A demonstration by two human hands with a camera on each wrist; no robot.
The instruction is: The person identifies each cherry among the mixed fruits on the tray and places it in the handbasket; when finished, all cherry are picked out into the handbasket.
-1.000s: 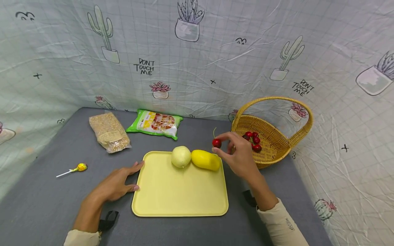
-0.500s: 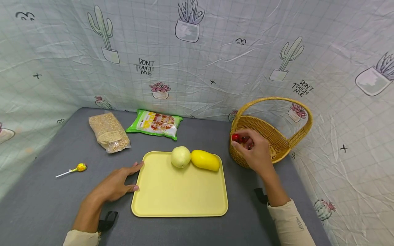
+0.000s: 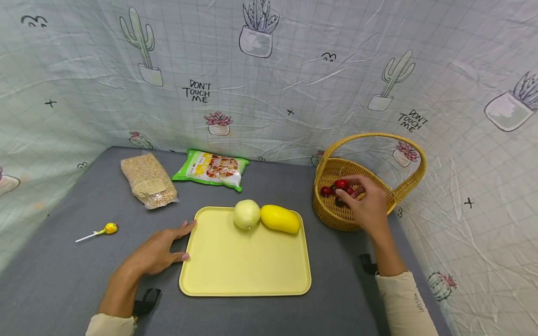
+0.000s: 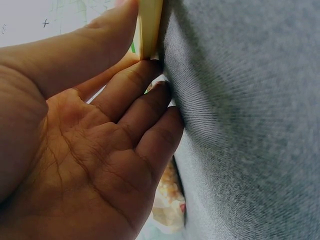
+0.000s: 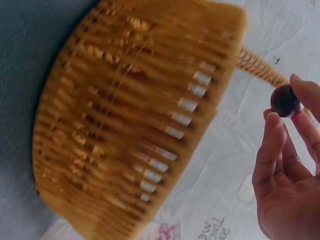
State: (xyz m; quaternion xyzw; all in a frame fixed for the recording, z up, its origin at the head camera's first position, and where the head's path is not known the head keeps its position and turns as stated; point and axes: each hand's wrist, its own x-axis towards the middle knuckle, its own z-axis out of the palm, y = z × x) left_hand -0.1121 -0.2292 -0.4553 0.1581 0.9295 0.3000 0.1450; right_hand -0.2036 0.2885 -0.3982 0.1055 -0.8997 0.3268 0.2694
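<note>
My right hand [image 3: 370, 205] is over the wicker basket [image 3: 336, 220], pinching a dark red cherry [image 5: 285, 101] between thumb and fingertips. In the right wrist view the held cherry is above the level of the basket's rim. Several more cherries [image 3: 325, 192] lie inside the basket, partly hidden by the hand. My left hand [image 3: 157, 252] rests at the left edge of the pale yellow tray [image 3: 248, 266], thumb and index fingertip touching its rim, the other fingers loosely extended against the grey cloth. A round pale green fruit [image 3: 246, 214] and a yellow oblong fruit [image 3: 280, 219] sit along the tray's far edge.
Behind the tray lie a green-and-white snack packet [image 3: 214, 169] and a clear bag of grains [image 3: 150, 181]. A wrapped lollipop [image 3: 110, 228] is at the far left. The basket's tall handle [image 3: 374, 135] arches over it, close to the curtain [image 3: 290, 84].
My right hand has carried the cherry rightward from beside the tray's far right corner to over the basket. The left hand and the tray have stayed in place.
</note>
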